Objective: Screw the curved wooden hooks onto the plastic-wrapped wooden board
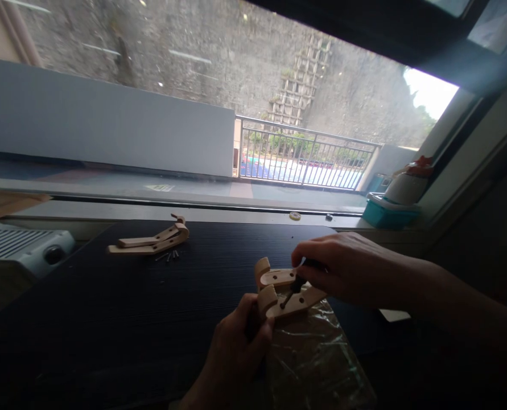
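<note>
Screwdriver (295, 285) in a closed right hand (342, 267) presses on two wooden pieces (275, 278), gripped by the left hand (236, 344) over a plastic bag (317, 356) at the near right of the table (108, 319); another wooden pair (151, 242) lies far left

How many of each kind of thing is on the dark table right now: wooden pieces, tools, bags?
Wooden hook pieces: 4 (near pair gripped by the left hand, far pair stacked apart)
Screwdriver: 1, in the right hand
Plastic bag: 1
Total: 6; the loose screws beside the far pair are too small to count.
</note>
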`<state>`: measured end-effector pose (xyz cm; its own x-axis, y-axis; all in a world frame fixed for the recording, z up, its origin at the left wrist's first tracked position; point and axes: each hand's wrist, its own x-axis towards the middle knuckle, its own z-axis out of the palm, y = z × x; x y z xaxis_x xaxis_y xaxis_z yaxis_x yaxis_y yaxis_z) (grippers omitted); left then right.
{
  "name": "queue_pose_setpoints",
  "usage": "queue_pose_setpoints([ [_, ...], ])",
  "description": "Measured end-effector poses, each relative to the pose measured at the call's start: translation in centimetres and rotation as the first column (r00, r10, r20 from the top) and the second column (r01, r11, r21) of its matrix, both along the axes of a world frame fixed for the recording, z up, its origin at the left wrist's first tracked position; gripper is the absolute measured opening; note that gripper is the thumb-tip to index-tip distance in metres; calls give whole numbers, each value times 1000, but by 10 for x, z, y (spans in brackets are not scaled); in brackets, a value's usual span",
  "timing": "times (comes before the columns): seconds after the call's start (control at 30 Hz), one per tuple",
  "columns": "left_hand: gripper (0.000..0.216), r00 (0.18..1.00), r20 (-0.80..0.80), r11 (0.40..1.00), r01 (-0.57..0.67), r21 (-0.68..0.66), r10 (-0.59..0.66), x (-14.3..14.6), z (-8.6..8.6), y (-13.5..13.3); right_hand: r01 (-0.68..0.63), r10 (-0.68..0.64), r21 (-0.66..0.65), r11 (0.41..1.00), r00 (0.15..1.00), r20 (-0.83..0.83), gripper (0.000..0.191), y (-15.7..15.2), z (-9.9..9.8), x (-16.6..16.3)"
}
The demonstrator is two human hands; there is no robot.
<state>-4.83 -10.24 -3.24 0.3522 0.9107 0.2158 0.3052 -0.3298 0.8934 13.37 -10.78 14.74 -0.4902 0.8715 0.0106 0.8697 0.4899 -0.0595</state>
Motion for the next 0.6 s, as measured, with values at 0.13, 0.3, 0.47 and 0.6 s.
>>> queue_pose_setpoints([
  [0.13, 14, 1000, -9, 1000, 19, -15, -19, -1, -1, 0, -76, 75, -21, 997, 996, -56, 21, 5, -10, 5],
  [0.3, 14, 999, 5, 999, 34, -27, -34, -1, 1, 0, 20, -14, 45, 999, 990, -140, 22, 4, -30, 3],
  [0.47, 16, 1000, 9, 1000, 19, -12, -18, -1, 1, 2, 367, -315, 139, 920, 902, -296, 27, 8, -49, -9],
  [0.6, 19, 999, 31, 1000, -16, -2, 16, 1, 2, -3, 364, -329, -20, 931, 814, -478, 31, 26, -57, -8],
])
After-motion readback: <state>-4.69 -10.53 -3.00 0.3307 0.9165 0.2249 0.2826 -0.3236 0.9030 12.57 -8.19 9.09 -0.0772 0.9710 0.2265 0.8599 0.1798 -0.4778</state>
